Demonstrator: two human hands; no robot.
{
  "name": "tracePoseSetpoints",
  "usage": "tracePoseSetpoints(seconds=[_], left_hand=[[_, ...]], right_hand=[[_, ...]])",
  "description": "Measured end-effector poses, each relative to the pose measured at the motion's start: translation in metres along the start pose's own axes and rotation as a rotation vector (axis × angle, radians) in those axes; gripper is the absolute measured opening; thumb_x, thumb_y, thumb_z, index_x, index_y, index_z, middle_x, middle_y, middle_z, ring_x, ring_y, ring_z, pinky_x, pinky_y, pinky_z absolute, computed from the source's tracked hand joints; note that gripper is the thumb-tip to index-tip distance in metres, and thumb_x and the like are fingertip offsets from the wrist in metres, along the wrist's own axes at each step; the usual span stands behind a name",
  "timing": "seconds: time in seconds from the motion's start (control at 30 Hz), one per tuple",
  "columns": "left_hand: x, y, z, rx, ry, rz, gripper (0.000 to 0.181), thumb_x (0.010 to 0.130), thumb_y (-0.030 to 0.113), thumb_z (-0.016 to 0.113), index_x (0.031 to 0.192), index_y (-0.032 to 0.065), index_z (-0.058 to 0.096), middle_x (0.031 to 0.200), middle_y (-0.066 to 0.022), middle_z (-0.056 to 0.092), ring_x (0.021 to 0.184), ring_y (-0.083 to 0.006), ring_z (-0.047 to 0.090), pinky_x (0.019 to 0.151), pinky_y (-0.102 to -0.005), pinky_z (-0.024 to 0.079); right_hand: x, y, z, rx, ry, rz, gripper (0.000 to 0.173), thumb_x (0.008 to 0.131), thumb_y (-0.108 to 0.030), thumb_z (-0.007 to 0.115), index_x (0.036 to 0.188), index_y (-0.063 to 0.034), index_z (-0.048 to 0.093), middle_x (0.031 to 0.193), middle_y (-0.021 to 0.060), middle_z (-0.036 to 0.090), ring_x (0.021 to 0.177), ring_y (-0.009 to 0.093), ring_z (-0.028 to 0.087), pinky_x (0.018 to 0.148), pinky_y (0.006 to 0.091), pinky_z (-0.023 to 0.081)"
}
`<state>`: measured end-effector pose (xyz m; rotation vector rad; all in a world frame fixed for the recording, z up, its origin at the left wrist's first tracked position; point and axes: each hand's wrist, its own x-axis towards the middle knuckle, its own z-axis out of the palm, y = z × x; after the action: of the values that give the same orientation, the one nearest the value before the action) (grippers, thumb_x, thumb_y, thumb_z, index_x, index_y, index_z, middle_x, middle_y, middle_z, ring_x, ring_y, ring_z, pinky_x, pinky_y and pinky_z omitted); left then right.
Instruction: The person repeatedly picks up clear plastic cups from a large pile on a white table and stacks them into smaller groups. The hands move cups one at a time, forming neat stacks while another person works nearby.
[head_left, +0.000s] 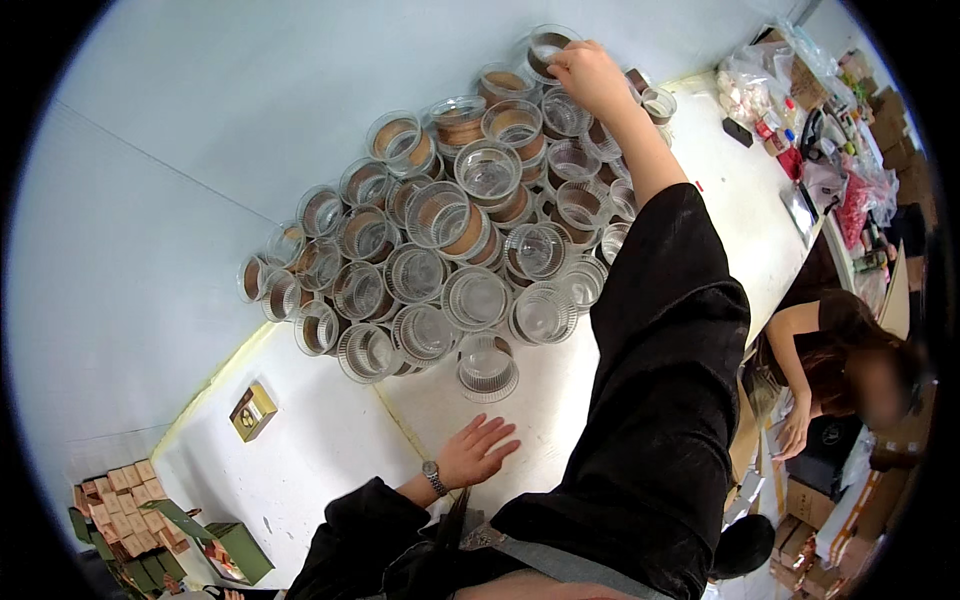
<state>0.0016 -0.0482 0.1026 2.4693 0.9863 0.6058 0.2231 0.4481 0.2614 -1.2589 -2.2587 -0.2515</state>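
Observation:
My right hand (592, 79) reaches to the back of a large cluster of round clear plastic tubs, its fingers closed on the rim of a tub with brown contents (549, 49) by the wall. My left hand (476, 454), a metal wristwatch (430, 474) on its wrist, is held low with fingers apart and nothing in it. Just beyond its fingertips stands the nearest clear tub (487, 367). Many tubs are stacked on others, such as an upper tub (487, 171) in the middle. Brown material shows through several walls; what it is, I cannot tell. My right sleeve hides the cluster's right edge.
A small box (253, 412) lies on the white table (315, 442) at left. Stacked cartons (127, 510) and a green box (240, 551) are at lower left. Bags (757, 79), bottles and a black object (737, 132) crowd the far right. Another person (832, 360) bends over at right.

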Motion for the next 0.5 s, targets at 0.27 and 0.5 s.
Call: tracePoseSetpoints(seconds=[0.27, 0.5], left_hand=[[-0.044, -0.024, 0.071, 0.123, -0.041, -0.411, 0.056, 0.083, 0.025, 0.058, 0.134, 0.0043, 0.047, 0.142, -0.0177, 0.043, 0.134, -0.0338, 0.038, 0.111, -0.0529, 0.030], [-0.052, -0.037, 0.087, 0.148, -0.023, -0.386, 0.058, 0.081, 0.025, 0.059, 0.134, 0.0033, 0.047, 0.144, -0.0175, 0.042, 0.133, -0.0342, 0.039, 0.110, -0.0523, 0.029]], right_hand=[[0.022, -0.008, 0.029, -0.205, -0.202, 0.025, 0.024, 0.086, -0.028, 0.057, 0.093, -0.0103, 0.072, 0.100, 0.0135, 0.069, 0.101, 0.035, 0.062, 0.086, 0.0512, 0.049], [-0.004, -0.029, -0.024, -0.204, -0.006, -0.141, 0.019, 0.085, -0.021, 0.061, 0.083, -0.0046, 0.069, 0.087, 0.0155, 0.068, 0.081, 0.033, 0.064, 0.074, 0.0432, 0.052]])
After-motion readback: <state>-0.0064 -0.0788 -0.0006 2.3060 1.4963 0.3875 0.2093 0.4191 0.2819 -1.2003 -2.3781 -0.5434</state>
